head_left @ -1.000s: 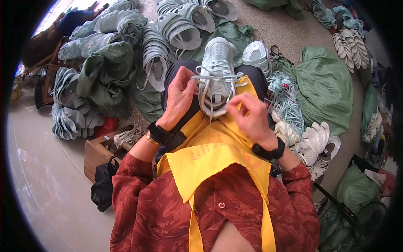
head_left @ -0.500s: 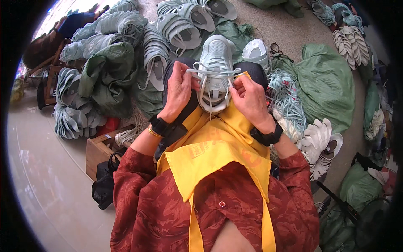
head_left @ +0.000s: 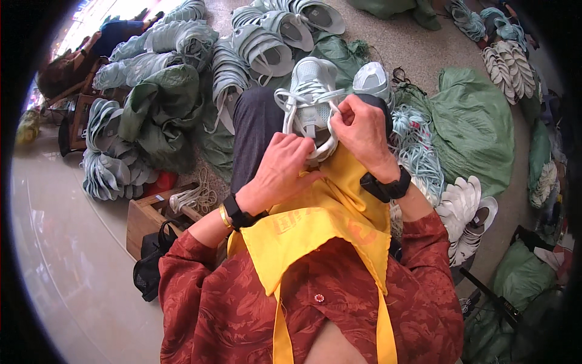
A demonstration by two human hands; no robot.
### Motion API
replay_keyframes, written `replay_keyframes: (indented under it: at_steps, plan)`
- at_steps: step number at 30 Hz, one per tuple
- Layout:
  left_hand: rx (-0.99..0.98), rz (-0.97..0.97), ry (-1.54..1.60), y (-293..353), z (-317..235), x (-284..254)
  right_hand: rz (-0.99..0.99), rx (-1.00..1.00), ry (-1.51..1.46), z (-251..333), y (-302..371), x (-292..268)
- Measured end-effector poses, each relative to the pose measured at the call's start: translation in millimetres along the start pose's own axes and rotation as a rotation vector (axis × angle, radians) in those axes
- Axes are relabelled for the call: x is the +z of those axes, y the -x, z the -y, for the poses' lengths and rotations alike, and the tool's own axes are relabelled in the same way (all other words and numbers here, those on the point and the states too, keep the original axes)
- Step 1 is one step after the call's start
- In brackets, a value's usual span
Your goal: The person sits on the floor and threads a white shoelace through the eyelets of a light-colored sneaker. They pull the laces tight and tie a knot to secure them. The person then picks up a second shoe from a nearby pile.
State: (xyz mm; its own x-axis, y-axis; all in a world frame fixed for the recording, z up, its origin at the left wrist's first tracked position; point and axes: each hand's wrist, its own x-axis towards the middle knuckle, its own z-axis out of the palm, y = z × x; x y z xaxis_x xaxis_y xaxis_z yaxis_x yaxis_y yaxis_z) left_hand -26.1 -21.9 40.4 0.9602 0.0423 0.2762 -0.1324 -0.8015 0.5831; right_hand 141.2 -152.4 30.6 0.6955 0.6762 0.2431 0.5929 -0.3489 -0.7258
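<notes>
A pale blue-grey sneaker [head_left: 314, 73] rests between my knees, toe pointing away from me, with a loose white shoelace [head_left: 308, 97] crossing its upper. My right hand [head_left: 367, 136] pinches one end of that lace beside the right of the shoe's opening. Over the near left side of the heel, my left hand [head_left: 282, 167] has its fingers curled on the shoe, thumb pointing right. What lies under those fingers is partly hidden. A yellow apron [head_left: 297, 227] covers my lap just below the heel.
Stacked shoe uppers [head_left: 262, 51] lie beyond my knees and to the left. Another pale shoe upper [head_left: 371, 80] sits by my right knee. Bundled light-blue laces [head_left: 417, 142] and a green sack [head_left: 470, 127] are at the right. A wooden stool [head_left: 145, 221] stands at the left.
My left hand has left the lace on the shoe's left side and moved down and right to the heel. My right hand still pinches lace, slightly higher.
</notes>
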Motion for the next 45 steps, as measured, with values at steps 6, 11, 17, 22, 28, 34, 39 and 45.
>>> replay_keyframes:
  at_steps: [6,11,17,22,28,34,39,45]
  plan:
    - [-0.167,-0.206,0.072,14,17,0,-0.004,0.027,-0.219,8,-2,-12]
    - [-0.434,-0.435,0.763,22,36,-28,0.244,-0.133,-0.206,-12,22,-8]
    - [-0.450,-0.467,0.974,14,33,-45,0.501,-0.308,0.154,-29,32,15]
    - [-0.317,-0.211,0.455,14,34,-37,0.451,-0.372,0.028,-37,26,18]
    - [-0.152,0.024,0.287,-4,31,-22,0.389,-0.088,-0.183,-30,25,4]
    - [0.071,0.178,0.044,-17,39,-4,0.185,0.156,-0.392,-28,28,-12]
    - [0.078,0.156,-0.038,-28,40,2,0.193,0.303,-0.496,-35,23,-21]
    - [-0.346,-0.182,0.502,-42,60,-35,0.186,0.315,-0.676,-56,-1,-27]
